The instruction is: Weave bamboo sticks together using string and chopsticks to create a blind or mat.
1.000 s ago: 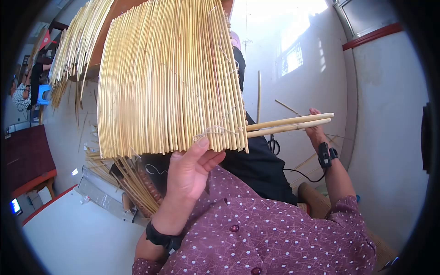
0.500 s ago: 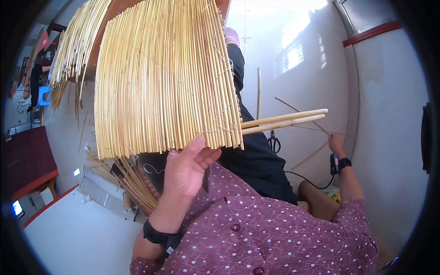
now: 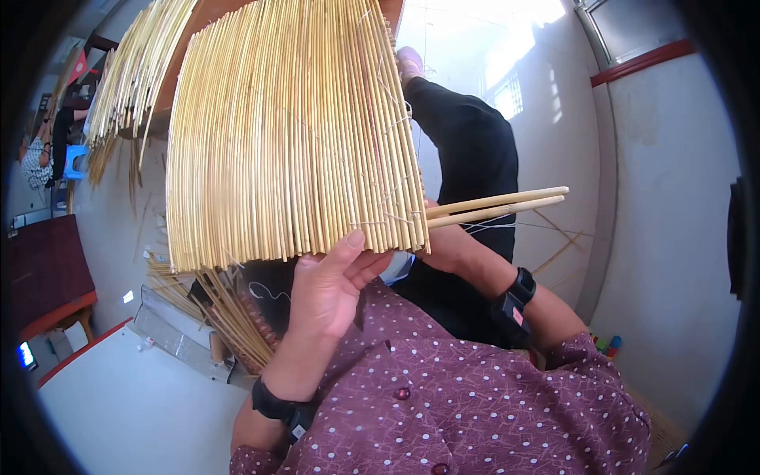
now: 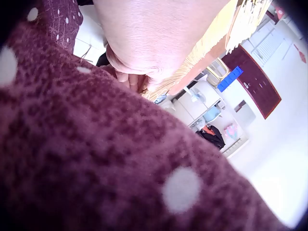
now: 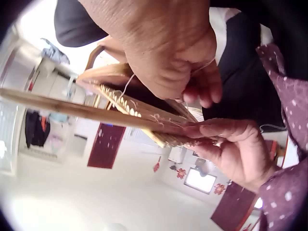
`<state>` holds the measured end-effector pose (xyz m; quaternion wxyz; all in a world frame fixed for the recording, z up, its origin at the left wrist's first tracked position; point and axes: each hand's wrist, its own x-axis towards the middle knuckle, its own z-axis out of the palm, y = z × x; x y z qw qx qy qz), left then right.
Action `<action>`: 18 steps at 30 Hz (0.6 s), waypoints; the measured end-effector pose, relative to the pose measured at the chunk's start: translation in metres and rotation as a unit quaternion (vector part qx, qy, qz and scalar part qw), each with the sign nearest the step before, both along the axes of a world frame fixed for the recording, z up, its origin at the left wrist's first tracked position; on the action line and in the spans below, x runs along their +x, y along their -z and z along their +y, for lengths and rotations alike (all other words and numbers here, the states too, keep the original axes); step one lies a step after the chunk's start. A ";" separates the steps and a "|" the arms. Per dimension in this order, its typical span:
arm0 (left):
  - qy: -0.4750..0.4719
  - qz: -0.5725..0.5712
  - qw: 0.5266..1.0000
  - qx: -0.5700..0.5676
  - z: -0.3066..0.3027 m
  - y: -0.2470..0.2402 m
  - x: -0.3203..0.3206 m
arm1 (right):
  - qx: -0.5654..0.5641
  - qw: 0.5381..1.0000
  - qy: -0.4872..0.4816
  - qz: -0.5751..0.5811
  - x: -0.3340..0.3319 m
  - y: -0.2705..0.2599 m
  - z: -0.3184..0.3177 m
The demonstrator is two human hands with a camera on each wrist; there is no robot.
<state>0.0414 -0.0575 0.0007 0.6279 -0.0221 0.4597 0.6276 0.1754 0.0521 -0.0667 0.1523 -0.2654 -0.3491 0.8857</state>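
A mat of pale thin stalks point(image 3: 293, 142), bound with white string along its right side, fills the upper middle of the head view. My left hand point(image 3: 326, 289) grips its lower edge, thumb on top and fingers beneath. Two smooth wooden sticks point(image 3: 507, 203) jut out from under the mat to the right. My right hand point(image 5: 168, 53) is at the underside, mostly hidden by the mat in the head view. Its curled fingers hold a thin white string point(image 5: 128, 85) in the right wrist view, close above the left fingers.
Another row of stalks point(image 3: 142, 67) lies at the upper left on a brown surface. Loose stalks point(image 3: 237, 317) lean at the lower left, beside a white table point(image 3: 142, 412). A few thin sticks point(image 3: 558, 253) lie on the floor at right, beyond a black-trousered leg point(image 3: 475, 150).
The right hand has come back from far out at the right to the mat's underside. The left hand keeps its grip, and the mat has hardly shifted. The black-trousered leg now shows farther right.
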 end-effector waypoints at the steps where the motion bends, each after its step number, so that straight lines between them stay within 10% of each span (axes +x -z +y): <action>1: -0.001 0.007 1.000 -0.012 -0.001 0.002 0.000 | -0.062 0.996 0.067 0.023 -0.002 0.005 -0.001; 2: -0.002 0.014 1.000 -0.023 -0.001 0.004 0.001 | -0.140 0.972 0.062 0.178 0.004 0.023 0.004; 7: -0.001 0.014 1.000 -0.017 0.001 0.010 0.003 | -0.249 0.938 0.114 0.212 -0.005 0.025 0.013; 13: 0.013 0.028 0.999 -0.036 0.002 0.016 0.007 | 0.212 0.970 0.121 0.008 -0.008 0.030 0.013; 18: 0.004 0.016 1.000 -0.016 0.008 0.019 0.008 | 0.177 0.971 0.162 0.023 -0.009 0.020 0.008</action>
